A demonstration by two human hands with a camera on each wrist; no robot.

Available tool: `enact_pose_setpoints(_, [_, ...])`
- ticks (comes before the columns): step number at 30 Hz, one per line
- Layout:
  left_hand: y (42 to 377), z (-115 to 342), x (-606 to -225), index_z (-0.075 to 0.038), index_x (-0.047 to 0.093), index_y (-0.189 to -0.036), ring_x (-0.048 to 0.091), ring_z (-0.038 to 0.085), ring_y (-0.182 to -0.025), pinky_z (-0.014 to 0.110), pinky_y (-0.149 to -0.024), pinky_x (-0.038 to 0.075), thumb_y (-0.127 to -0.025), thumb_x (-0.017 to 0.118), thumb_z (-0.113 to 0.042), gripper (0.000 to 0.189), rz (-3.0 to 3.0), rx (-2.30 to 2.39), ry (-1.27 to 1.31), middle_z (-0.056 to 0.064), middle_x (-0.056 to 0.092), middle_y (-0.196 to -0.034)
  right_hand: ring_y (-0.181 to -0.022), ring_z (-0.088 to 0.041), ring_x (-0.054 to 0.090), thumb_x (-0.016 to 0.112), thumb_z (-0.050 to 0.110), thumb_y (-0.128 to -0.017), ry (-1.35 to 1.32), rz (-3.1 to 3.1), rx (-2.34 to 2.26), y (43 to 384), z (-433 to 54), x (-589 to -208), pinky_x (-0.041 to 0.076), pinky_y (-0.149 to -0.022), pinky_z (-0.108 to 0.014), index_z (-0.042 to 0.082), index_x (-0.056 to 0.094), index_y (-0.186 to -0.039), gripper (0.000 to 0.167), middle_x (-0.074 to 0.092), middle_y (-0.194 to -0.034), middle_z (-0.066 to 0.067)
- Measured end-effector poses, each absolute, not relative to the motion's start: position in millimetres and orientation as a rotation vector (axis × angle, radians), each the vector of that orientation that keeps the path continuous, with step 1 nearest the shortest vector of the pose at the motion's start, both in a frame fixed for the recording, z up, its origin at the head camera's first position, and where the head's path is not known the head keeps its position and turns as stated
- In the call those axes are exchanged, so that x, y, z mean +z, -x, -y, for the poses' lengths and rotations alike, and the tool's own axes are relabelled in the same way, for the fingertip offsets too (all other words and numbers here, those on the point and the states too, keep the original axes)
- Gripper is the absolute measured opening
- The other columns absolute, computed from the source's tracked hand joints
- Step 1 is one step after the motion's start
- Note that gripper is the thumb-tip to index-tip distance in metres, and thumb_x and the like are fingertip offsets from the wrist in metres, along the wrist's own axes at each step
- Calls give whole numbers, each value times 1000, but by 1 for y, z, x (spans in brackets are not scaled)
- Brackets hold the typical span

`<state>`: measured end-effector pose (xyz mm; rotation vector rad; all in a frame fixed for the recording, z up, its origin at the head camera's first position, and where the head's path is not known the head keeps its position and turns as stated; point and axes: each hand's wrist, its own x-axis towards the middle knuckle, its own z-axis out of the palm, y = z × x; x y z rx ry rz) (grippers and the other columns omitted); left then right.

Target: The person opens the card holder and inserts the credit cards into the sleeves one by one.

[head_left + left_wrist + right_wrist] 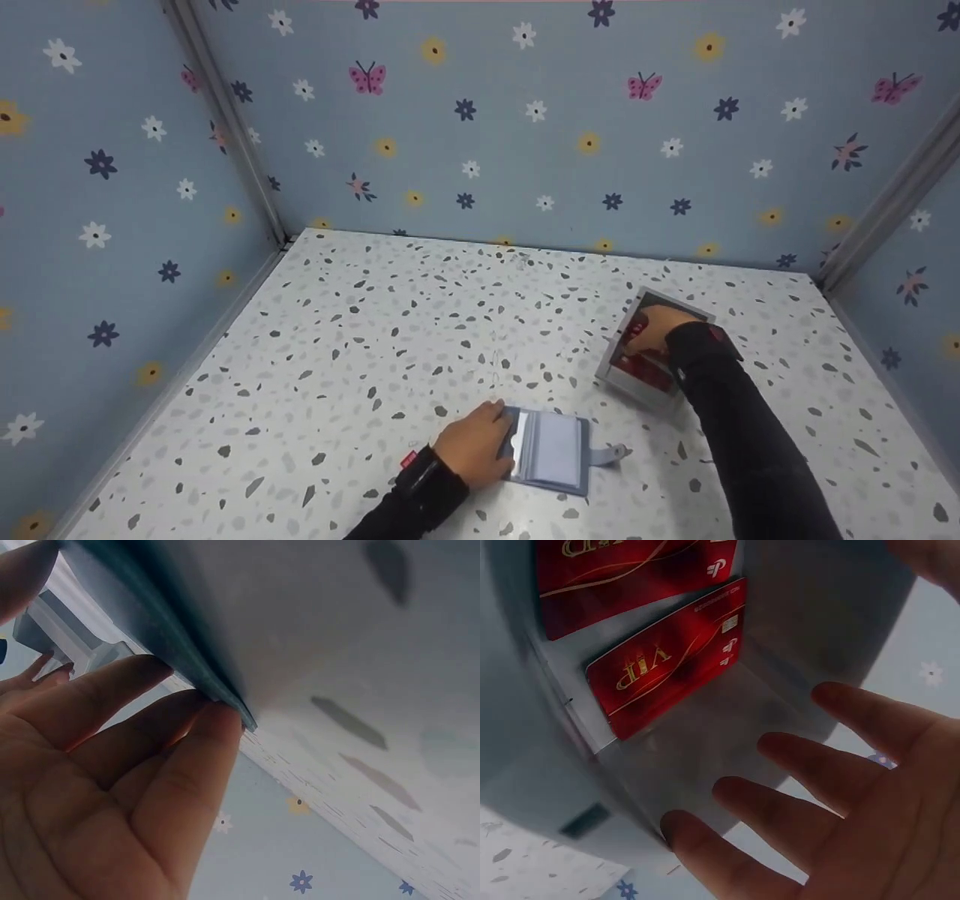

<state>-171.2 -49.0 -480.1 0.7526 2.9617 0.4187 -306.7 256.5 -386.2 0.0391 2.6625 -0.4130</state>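
A blue-grey card holder (555, 450) lies unfolded on the table, pale sleeves up and its snap strap (609, 454) pointing right. My left hand (474, 444) holds its left cover, fingers near the top edge and thumb lower down. In the left wrist view the fingertips meet the edge of the blue cover (187, 645). My right hand (660, 328) reaches into a grey-white open box (637, 394). Its fingers are spread and hold nothing in the right wrist view. Inside the box lie red VIP cards (667, 664), close to that hand.
The white speckled tabletop (420, 315) spreads around both things. Blue panels (480, 127) printed with flowers and butterflies stand at the back and both sides. Metal posts (232, 127) mark the corners.
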Motion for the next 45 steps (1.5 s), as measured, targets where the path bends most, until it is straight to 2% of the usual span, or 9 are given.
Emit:
enact_pose_setpoints(4, [171, 49, -484, -1, 58, -133, 51, 31, -132, 42, -106, 48, -79, 73, -31, 63, -2979, 411, -776, 19, 53, -142, -98, -32, 58, 71, 33, -80, -17, -2680, -367, 309, -252, -387, 51, -87, -44, -5, 56, -129, 63, 63, -114, -21])
enact_pose_setpoints(7, [171, 48, -485, -1, 58, -133, 52, 30, -131, 42, -105, 49, -79, 74, -31, 63, -2979, 412, -782, 19, 54, -142, -79, -23, 56, 70, 28, -77, -22, -2690, -345, 313, -252, -394, 47, -68, -32, -2, 67, -104, 40, 64, -88, -10])
enact_pose_setpoints(9, [170, 49, -486, -1, 58, -133, 53, 31, -130, 43, -104, 49, -78, 74, -31, 64, -2974, 423, -779, 19, 53, -142, -72, -21, 55, 69, 25, -76, -38, -2683, -345, 317, -253, -402, 43, -62, -29, 1, 68, -93, 30, 62, -80, -7])
enact_pose_setpoints(11, [170, 49, -486, -2, 57, -134, 53, 31, -130, 44, -104, 50, -78, 75, -31, 65, -2968, 429, -772, 19, 53, -142, -70, -21, 55, 68, 24, -76, -57, -2677, -345, 323, -255, -412, 43, -61, -29, 2, 68, -90, 25, 61, -77, -6])
enact_pose_setpoints(20, [168, 50, -485, -3, 58, -134, 52, 31, -131, 44, -105, 48, -79, 74, -32, 64, -2972, 418, -750, 18, 53, -143, -78, -26, 54, 70, 23, -77, -81, -2700, -252, 347, -263, -454, 51, -79, -40, -6, 67, -110, 44, 61, -85, -9])
enact_pose_setpoints(28, [169, 50, -482, -2, 58, -133, 53, 30, -130, 42, -106, 48, -79, 74, -32, 64, -2969, 416, -767, 19, 53, -142, -79, -28, 57, 70, 17, -75, 52, -2774, -145, 348, -268, -461, 54, -87, -49, -8, 69, -100, 36, 70, -97, -21])
enact_pose_setpoints(35, [168, 49, -481, -2, 58, -134, 52, 30, -131, 41, -105, 49, -80, 73, -31, 63, -2974, 401, -782, 18, 53, -142, -96, -40, 61, 63, 8, -80, 54, -2805, -85, 344, -270, -460, 52, -91, -59, -8, 69, -105, 30, 62, -113, -32])
enact_pose_setpoints(42, [170, 49, -480, -1, 56, -135, 51, 30, -132, 42, -107, 47, -81, 72, -31, 64, -2968, 401, -768, 18, 52, -144, -87, -30, 61, 65, 13, -78, 24, -2788, -133, 337, -270, -450, 52, -91, -54, -1, 70, -101, 28, 69, -105, -23])
enact_pose_setpoints(45, [171, 50, -479, -1, 56, -135, 51, 30, -132, 42, -107, 47, -81, 72, -31, 64, -2968, 398, -766, 18, 52, -143, -82, -27, 60, 69, 15, -74, 28, -2777, -157, 328, -265, -439, 55, -86, -50, 0, 70, -96, 27, 70, -102, -20])
